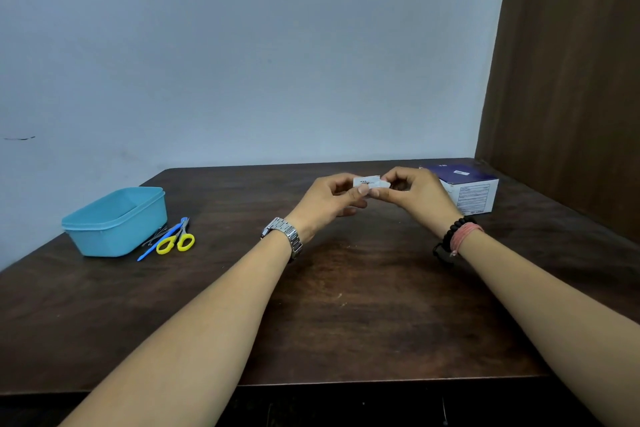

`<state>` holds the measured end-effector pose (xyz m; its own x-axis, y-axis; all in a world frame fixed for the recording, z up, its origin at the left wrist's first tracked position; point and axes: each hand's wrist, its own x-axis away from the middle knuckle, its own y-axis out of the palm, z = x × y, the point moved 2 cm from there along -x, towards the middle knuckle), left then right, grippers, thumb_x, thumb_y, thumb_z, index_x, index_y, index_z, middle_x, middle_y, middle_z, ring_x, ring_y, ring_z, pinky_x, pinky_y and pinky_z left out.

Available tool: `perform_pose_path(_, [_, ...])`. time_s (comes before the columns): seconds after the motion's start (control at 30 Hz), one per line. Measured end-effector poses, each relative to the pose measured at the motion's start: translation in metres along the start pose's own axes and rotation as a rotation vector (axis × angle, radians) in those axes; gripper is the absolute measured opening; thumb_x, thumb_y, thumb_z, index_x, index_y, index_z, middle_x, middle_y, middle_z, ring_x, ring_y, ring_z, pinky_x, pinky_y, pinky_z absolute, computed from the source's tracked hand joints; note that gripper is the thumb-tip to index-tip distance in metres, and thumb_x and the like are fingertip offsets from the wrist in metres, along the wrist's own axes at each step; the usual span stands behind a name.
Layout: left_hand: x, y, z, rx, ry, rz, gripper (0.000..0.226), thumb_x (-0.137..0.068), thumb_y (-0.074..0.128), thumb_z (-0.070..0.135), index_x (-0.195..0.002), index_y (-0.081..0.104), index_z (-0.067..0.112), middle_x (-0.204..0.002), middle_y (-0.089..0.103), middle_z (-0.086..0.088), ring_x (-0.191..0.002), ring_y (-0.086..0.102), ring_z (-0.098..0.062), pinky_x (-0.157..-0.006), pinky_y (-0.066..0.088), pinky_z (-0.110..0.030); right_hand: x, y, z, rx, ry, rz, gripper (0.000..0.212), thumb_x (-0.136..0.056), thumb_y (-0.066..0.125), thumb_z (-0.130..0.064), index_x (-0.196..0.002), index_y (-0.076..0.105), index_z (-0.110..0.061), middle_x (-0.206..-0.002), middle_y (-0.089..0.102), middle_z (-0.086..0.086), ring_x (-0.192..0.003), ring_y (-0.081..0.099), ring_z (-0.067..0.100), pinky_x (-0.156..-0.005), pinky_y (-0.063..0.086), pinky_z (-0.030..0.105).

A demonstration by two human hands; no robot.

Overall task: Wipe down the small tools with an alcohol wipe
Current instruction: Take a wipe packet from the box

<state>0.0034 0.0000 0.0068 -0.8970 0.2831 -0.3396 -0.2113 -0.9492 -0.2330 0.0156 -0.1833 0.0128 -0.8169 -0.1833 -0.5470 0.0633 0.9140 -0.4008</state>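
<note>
A small white alcohol wipe packet (367,181) is held above the middle of the dark wooden table (346,305). My left hand (329,199) pinches its left end and my right hand (414,192) pinches its right end. At the left of the table lie yellow-handled scissors (177,240), a thin blue tool (160,242) and a few metal tools (156,236), close together beside a light blue plastic tub (116,222).
A white and dark blue cardboard box (467,189) stands at the back right of the table, just behind my right hand. A wall runs behind the table and a brown panel on the right. The table's front edge is near me.
</note>
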Motion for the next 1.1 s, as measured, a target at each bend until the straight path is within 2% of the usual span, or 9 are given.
perform_pose_path(0.13, [-0.003,-0.003,-0.004,-0.049,0.011,0.040,0.017,-0.093,0.062,0.013,-0.109,0.066,0.011,-0.094,0.072,-0.007,-0.080,0.068,-0.012,-0.078,0.055,-0.026,0.000,0.003,0.002,-0.111,0.043,-0.024,0.018,-0.076,0.080,-0.021,-0.073,0.064,-0.015,-0.066,0.063,-0.001,-0.060,0.052,0.006,-0.056,0.042,0.019])
perform_pose_path(0.3, [-0.005,-0.007,-0.006,-0.076,0.004,0.123,0.006,-0.091,0.065,0.014,-0.095,0.069,0.016,-0.082,0.071,-0.004,-0.074,0.066,-0.010,-0.068,0.052,-0.019,-0.001,0.003,0.005,-0.171,0.064,-0.028,0.013,-0.083,0.073,-0.013,-0.078,0.061,-0.012,-0.067,0.072,-0.002,-0.057,0.057,0.006,-0.054,0.046,0.017])
perform_pose_path(0.43, [-0.008,-0.024,-0.009,-0.136,-0.030,0.312,0.004,-0.089,0.066,0.014,-0.089,0.069,0.018,-0.078,0.069,-0.001,-0.070,0.065,-0.011,-0.068,0.051,-0.024,-0.006,0.003,0.004,-0.228,0.069,-0.031,0.006,-0.089,0.065,-0.005,-0.086,0.063,-0.010,-0.065,0.069,-0.002,-0.053,0.055,0.004,-0.052,0.044,0.016])
perform_pose_path(0.53, [-0.006,-0.047,-0.014,-0.254,-0.074,0.482,0.023,-0.086,0.068,0.015,-0.105,0.059,0.023,-0.083,0.072,-0.002,-0.071,0.070,-0.013,-0.070,0.054,-0.028,-0.008,0.007,0.003,-0.206,0.069,-0.046,0.010,-0.093,0.060,-0.008,-0.087,0.065,-0.015,-0.070,0.067,0.004,-0.055,0.054,0.004,-0.053,0.044,0.016])
perform_pose_path(0.63, [-0.004,-0.064,-0.018,-0.395,-0.114,0.541,0.034,-0.083,0.071,0.016,-0.107,0.050,0.025,-0.076,0.068,0.003,-0.081,0.071,-0.019,-0.077,0.055,-0.034,-0.004,0.008,0.006,-0.198,0.083,-0.064,0.014,-0.095,0.058,-0.009,-0.086,0.066,-0.017,-0.071,0.066,0.005,-0.055,0.054,0.005,-0.053,0.044,0.017])
perform_pose_path(0.77, [-0.002,-0.097,-0.015,-0.660,-0.186,0.530,0.022,-0.080,0.068,0.017,-0.093,0.052,0.023,-0.084,0.070,-0.004,-0.090,0.066,-0.023,-0.079,0.052,-0.035,-0.003,0.010,0.006,-0.156,0.086,-0.114,0.013,-0.095,0.057,-0.010,-0.088,0.066,-0.017,-0.070,0.067,0.002,-0.055,0.054,0.005,-0.054,0.044,0.017])
perform_pose_path(0.87, [0.008,-0.118,-0.026,-0.940,-0.279,0.457,0.006,-0.083,0.064,0.017,-0.088,0.065,0.021,-0.098,0.068,-0.007,-0.104,0.058,-0.029,-0.081,0.046,-0.033,-0.003,0.015,0.009,-0.130,0.085,-0.140,0.013,-0.095,0.058,-0.014,-0.088,0.068,-0.019,-0.067,0.068,-0.002,-0.057,0.056,0.005,-0.056,0.046,0.018])
perform_pose_path(0.97, [0.014,-0.126,-0.038,-1.108,-0.302,0.401,0.013,-0.088,0.064,0.023,-0.096,0.073,0.018,-0.109,0.060,-0.011,-0.109,0.054,-0.032,-0.085,0.045,-0.036,-0.002,0.019,0.009,-0.111,0.086,-0.161,0.014,-0.095,0.059,-0.014,-0.088,0.069,-0.020,-0.067,0.069,-0.002,-0.058,0.057,0.004,-0.058,0.047,0.020])
perform_pose_path(1.1, [0.016,-0.121,-0.032,-1.298,-0.275,0.342,0.020,-0.092,0.058,0.028,-0.104,0.074,0.026,-0.118,0.054,-0.007,-0.116,0.046,-0.031,-0.090,0.041,-0.041,-0.001,0.020,0.011,-0.077,0.068,-0.184,0.013,-0.094,0.060,-0.016,-0.088,0.070,-0.021,-0.070,0.071,0.000,-0.060,0.057,0.007,-0.061,0.048,0.025])
